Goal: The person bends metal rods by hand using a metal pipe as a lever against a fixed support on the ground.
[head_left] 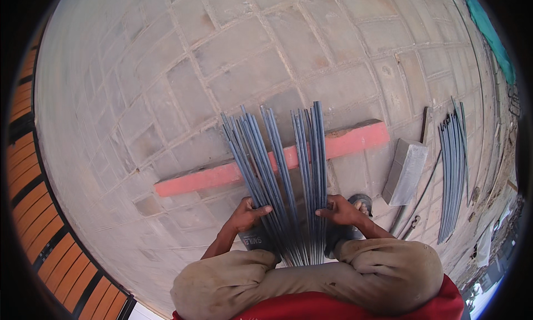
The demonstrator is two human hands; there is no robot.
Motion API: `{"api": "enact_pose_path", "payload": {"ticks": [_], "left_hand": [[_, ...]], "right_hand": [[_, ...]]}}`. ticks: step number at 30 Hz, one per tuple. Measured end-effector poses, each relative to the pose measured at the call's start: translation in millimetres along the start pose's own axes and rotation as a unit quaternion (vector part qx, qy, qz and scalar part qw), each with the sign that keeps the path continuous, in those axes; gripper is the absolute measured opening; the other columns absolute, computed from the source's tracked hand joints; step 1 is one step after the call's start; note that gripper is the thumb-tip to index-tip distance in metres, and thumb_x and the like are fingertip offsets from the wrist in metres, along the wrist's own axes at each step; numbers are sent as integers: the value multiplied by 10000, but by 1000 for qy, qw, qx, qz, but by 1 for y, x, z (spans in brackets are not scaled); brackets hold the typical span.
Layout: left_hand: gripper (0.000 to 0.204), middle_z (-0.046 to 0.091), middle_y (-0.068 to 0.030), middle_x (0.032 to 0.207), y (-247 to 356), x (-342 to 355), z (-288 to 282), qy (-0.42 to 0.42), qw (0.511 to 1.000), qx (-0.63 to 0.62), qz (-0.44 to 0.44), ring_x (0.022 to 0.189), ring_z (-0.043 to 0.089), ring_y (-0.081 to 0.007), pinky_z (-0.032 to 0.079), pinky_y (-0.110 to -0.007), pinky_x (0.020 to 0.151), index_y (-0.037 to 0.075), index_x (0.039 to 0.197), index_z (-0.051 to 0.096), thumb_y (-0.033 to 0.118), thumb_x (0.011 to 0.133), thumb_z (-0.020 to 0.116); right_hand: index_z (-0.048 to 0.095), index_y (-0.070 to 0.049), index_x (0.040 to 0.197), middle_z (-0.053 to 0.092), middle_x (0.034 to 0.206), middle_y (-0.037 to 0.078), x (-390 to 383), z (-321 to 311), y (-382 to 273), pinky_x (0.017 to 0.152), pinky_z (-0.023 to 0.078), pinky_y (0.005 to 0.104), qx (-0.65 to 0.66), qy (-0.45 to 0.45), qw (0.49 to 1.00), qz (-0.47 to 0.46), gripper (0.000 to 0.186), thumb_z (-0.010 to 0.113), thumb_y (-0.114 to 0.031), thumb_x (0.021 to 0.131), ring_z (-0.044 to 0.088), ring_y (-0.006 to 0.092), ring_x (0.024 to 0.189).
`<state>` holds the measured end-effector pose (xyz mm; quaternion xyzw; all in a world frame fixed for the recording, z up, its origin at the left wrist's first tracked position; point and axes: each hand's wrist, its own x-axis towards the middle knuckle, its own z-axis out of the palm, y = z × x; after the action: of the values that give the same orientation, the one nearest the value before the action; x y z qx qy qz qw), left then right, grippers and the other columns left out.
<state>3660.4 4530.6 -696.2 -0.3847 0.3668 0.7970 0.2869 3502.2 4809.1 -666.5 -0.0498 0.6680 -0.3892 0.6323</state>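
Nearest, bent knees (311, 275) frame both hands. The left hand (248, 214) curls its fingers onto the left side of a fan of grey rods (283, 170); the right hand (340, 211) grips the right side. The rods spread across a red beam (200, 178) on the paved floor (166, 70). To the right lie a grey block (405, 173) and more rods (452, 170).

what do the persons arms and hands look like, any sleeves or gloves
Both hands are bare: no gloves, rings or watch show on the left hand or the right hand. The forearms are uncovered as far as they show; no sleeve reaches them. Nearby clothing is khaki trousers and a red top.
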Motion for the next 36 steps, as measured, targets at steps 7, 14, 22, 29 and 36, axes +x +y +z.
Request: {"api": "enact_pose_path", "payload": {"ticks": [7,14,22,29,36], "left_hand": [[347,682,-74,1052,-20,-8,-15,86,992,35,82,918,639,-143,512,-317,835,-20,1121,626,151,847,755],[351,686,-49,991,-9,7,11,136,965,170,146,863,623,-118,500,-288,797,-23,1081,640,155,817,787],[426,623,-113,1055,-42,27,27,64,984,62,155,968,619,-239,502,-403,886,-21,1175,527,191,869,734],[328,671,-111,984,4,-18,-1,114,969,152,158,853,672,-212,576,-345,730,-16,1119,558,166,888,702],[296,690,-74,1026,-23,10,3,120,978,95,138,905,649,-165,522,-342,803,3,1111,617,119,864,731]], "right_hand": [[654,31,1014,660,797,31,8,18,46,703,480,279,166,65,978,-111,303,751,-206,851,584,101,753],[613,41,1122,705,968,135,6,19,43,849,498,311,65,96,987,-108,515,793,-320,801,657,178,914],[581,28,1185,679,1076,209,1,16,88,895,484,395,-15,127,972,-199,559,702,-406,854,643,312,1033],[575,-24,1234,692,1060,177,-92,-16,92,841,521,378,67,295,936,-182,451,663,-302,891,672,295,957],[551,45,1262,682,1062,170,-69,-11,92,894,498,339,149,220,947,-180,475,694,-207,886,646,232,999]]}}
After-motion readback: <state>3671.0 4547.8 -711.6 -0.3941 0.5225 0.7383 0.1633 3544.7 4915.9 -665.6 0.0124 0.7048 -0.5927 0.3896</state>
